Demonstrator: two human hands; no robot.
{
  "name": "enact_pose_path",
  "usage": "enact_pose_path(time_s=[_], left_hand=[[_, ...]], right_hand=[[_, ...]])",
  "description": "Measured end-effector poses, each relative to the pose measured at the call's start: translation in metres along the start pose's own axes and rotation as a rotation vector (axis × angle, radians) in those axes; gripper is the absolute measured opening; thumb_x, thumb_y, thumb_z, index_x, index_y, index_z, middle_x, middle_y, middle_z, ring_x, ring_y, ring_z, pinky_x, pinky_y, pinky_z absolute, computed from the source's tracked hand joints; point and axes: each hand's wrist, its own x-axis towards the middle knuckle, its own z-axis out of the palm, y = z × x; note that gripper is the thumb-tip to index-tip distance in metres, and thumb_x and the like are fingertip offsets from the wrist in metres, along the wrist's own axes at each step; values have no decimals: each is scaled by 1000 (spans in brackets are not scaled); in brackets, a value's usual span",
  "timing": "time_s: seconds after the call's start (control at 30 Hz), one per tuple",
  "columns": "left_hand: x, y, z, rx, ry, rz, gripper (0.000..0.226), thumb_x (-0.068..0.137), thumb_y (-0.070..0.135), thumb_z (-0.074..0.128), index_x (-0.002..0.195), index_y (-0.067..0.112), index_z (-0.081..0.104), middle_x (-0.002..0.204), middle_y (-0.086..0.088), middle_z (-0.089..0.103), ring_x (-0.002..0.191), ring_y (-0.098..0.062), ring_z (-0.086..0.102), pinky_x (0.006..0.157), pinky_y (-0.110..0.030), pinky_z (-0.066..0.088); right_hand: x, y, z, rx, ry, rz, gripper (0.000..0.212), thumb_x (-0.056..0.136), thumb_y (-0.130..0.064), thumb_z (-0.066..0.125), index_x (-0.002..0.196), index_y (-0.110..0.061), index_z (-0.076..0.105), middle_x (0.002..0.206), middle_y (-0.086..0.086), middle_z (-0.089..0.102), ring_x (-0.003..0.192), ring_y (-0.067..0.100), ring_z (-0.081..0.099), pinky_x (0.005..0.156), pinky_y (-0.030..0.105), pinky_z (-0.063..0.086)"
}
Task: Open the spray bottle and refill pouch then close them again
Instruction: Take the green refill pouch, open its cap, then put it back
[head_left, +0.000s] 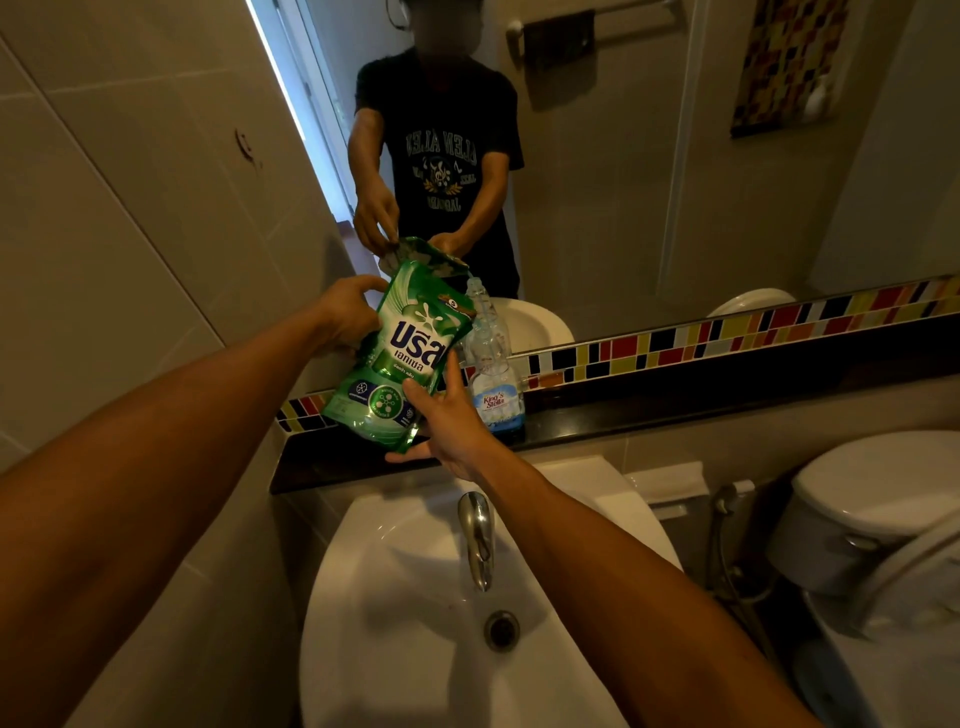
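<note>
A green refill pouch (400, 358) with white lettering is held tilted above the dark ledge (675, 410). My left hand (348, 312) grips its upper left edge. My right hand (447, 415) holds its lower right corner, thumb on the front and fingers underneath. The pouch's top right corner leans over the neck of a clear plastic bottle (493, 379) with a blue-and-white label, which stands on the ledge just to the right, against the mirror. No spray head is visible on the bottle. The pouch's spout is hidden.
A white sink (395, 597) with a metal tap (475, 535) lies below my arms. A toilet (872, 519) and a bidet hose (722, 530) stand at the right. The mirror (623, 182) above a coloured tile strip (727, 332) reflects a person holding the pouch.
</note>
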Motion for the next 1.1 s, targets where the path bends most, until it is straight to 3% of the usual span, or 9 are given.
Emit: enact_pose_path(time_s=[0.3,0.37,0.43,0.57,0.67,0.77,0.87,1.0,1.1], left_hand=[[0,-25,26,-138,33,42,62,93,-9,54,146,19,39,118,-24,62,90,-32,66,64,-39,56],[1,-34,35,-199,34,33,59,93,-8,52,144,21,41,112,-21,64,81,-29,66,58,-39,56],[3,-44,43,-232,54,35,58,92,-9,52,141,22,44,120,-21,62,87,-33,67,55,-40,56],[6,-66,62,-336,81,-1,56,92,-7,52,128,35,47,120,-24,61,82,-30,65,45,-31,52],[3,-77,79,-411,77,-35,53,96,-4,50,128,37,44,104,-13,63,81,-24,65,51,-33,55],[3,-86,96,-529,92,-87,44,97,0,49,128,30,45,95,-4,64,80,-19,66,54,-33,53],[2,-97,105,-626,103,-134,29,97,3,51,122,18,52,102,-9,65,93,-28,69,62,-40,57],[-2,-109,107,-760,132,-154,24,97,6,52,119,14,57,107,-9,70,96,-25,71,72,-49,62],[-5,-118,105,-853,168,-167,19,98,8,53,115,15,58,111,-8,69,99,-24,70,75,-49,62]], right_hand=[[0,6,-23,-190,51,7,80,102,-22,65,155,-58,16,151,1,53,129,38,59,70,64,62],[2,9,-29,-263,56,-32,82,101,-21,65,156,-58,15,151,1,54,130,35,60,81,67,60],[2,14,-36,-301,43,-71,87,102,-16,64,159,-53,10,154,5,52,132,33,60,93,64,57],[-2,20,-49,-374,31,-108,91,101,-9,63,164,-41,5,154,7,52,130,23,62,101,53,57],[-4,24,-61,-412,37,-89,89,101,-4,62,164,-35,7,145,3,56,117,10,65,88,31,63],[-4,27,-70,-444,60,-73,79,101,-3,61,162,-27,18,140,4,58,118,15,64,77,20,61],[-2,29,-75,-477,97,-56,63,105,-18,58,159,-27,27,137,2,59,115,13,64,81,22,59],[6,28,-76,-507,191,1,44,111,-34,41,155,-33,33,140,5,59,113,16,62,94,43,56],[15,28,-68,-471,253,26,29,112,-28,40,140,-27,49,127,7,66,106,17,66,83,41,59]])
